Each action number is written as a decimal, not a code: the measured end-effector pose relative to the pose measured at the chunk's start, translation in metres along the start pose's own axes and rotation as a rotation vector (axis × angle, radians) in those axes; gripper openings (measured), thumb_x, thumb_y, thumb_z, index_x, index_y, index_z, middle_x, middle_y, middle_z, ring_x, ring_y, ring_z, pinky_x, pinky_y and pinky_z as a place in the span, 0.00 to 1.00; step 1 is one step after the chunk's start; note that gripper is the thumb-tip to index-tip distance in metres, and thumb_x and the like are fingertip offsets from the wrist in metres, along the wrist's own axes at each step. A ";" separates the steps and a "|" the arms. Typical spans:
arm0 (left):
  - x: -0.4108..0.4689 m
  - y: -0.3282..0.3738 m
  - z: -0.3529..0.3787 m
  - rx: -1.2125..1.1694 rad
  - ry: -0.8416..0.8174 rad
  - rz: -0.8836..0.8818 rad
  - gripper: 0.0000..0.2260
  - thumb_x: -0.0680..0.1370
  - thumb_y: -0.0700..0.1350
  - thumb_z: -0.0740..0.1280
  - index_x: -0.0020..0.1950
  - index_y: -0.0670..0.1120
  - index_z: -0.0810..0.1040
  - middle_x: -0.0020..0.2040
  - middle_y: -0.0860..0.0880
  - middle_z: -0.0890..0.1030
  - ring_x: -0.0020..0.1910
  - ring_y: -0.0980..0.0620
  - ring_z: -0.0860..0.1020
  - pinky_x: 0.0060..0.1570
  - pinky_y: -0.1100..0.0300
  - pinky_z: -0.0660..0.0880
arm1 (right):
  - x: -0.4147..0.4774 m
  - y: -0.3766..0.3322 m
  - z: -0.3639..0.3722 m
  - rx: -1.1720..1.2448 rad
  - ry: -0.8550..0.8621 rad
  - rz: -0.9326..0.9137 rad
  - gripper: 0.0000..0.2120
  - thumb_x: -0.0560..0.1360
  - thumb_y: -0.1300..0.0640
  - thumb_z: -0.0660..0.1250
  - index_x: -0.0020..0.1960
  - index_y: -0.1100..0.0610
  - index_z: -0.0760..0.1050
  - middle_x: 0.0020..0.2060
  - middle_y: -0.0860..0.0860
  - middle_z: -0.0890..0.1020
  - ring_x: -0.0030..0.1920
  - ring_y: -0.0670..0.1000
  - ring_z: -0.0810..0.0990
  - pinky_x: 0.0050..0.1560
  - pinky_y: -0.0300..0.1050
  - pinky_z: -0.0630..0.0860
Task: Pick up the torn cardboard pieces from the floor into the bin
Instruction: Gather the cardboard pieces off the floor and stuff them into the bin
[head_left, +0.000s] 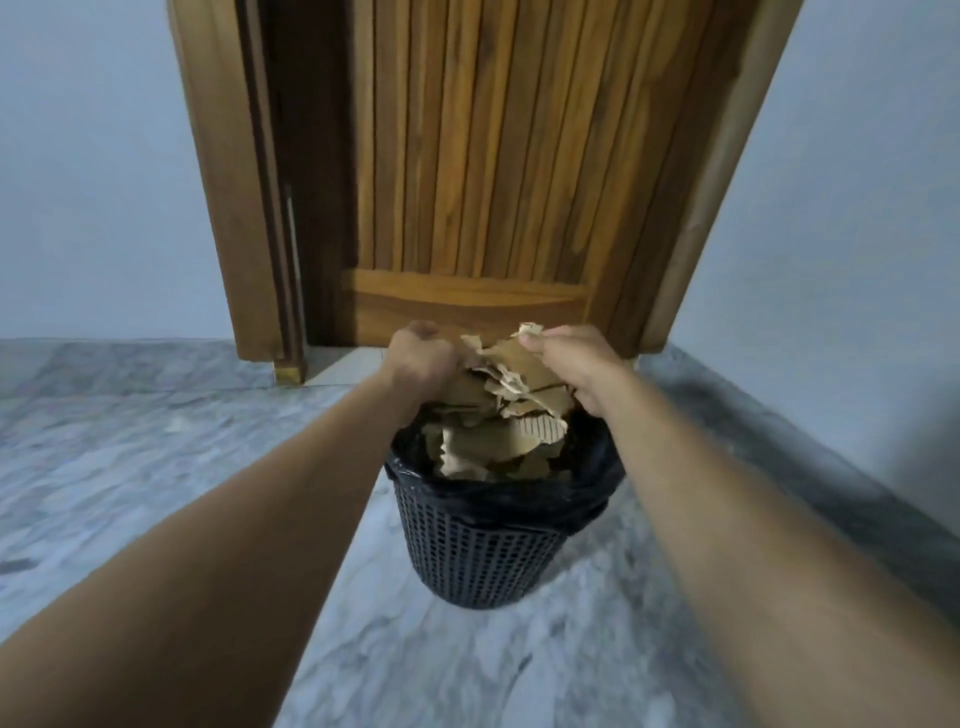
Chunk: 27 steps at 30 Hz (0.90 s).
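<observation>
Head view, one frame.

- Left grip (421, 358): bare hand, fingers curled round the left side of a bundle of torn cardboard pieces (514, 379). Fingertips are hidden behind the bundle.
- Right grip (576, 364): bare hand clenched on the right side of the same bundle, thumb pressed on the top piece.
- Bundle position: held between both hands directly above the bin (483, 551), at the far side of its mouth. The lowest pieces hang down to rim level.
- More brown pieces lie inside the bin, piled close to the rim. I cannot tell whether the held bundle touches that pile.
- Bin: dark mesh basket, upright, with a black liner (519, 499) folded over the rim. It stands on the grey marbled floor (156, 441), centre of the scene.
- Far side: a wooden door (493, 156) in a wooden frame (218, 208), just beyond the bin.
- Pale wall (93, 182) on the left and right of the door.
- Both forearms are bare and reach in from the near edge.
</observation>
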<state>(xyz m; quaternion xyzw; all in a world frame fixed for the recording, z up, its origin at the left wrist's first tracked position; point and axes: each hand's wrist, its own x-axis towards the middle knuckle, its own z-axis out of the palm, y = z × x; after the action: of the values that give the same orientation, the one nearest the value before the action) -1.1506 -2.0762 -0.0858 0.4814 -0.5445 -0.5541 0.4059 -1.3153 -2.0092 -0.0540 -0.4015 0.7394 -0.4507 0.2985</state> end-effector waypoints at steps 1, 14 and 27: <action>0.000 -0.006 -0.001 0.098 0.030 0.044 0.24 0.79 0.39 0.68 0.74 0.46 0.70 0.65 0.45 0.75 0.60 0.46 0.75 0.65 0.54 0.73 | 0.006 0.008 -0.008 -0.014 0.002 0.013 0.14 0.79 0.49 0.71 0.62 0.52 0.79 0.61 0.51 0.80 0.61 0.54 0.78 0.63 0.52 0.75; -0.012 -0.081 -0.039 0.163 0.061 -0.054 0.31 0.76 0.31 0.53 0.76 0.53 0.62 0.65 0.42 0.76 0.53 0.31 0.80 0.43 0.31 0.81 | 0.015 0.122 -0.028 0.089 -0.041 0.130 0.33 0.81 0.62 0.58 0.81 0.45 0.51 0.74 0.52 0.70 0.67 0.60 0.75 0.59 0.61 0.79; -0.012 -0.069 -0.215 0.060 0.361 -0.074 0.23 0.72 0.29 0.52 0.63 0.44 0.72 0.51 0.38 0.79 0.40 0.37 0.81 0.29 0.52 0.79 | 0.044 0.039 0.155 0.354 -0.163 0.112 0.19 0.77 0.69 0.60 0.67 0.59 0.69 0.55 0.61 0.81 0.54 0.61 0.82 0.49 0.60 0.82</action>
<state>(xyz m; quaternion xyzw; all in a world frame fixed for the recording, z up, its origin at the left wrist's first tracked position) -0.9335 -2.1050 -0.1408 0.6045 -0.4611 -0.4569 0.4618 -1.2259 -2.1030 -0.1566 -0.3360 0.6431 -0.5224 0.4479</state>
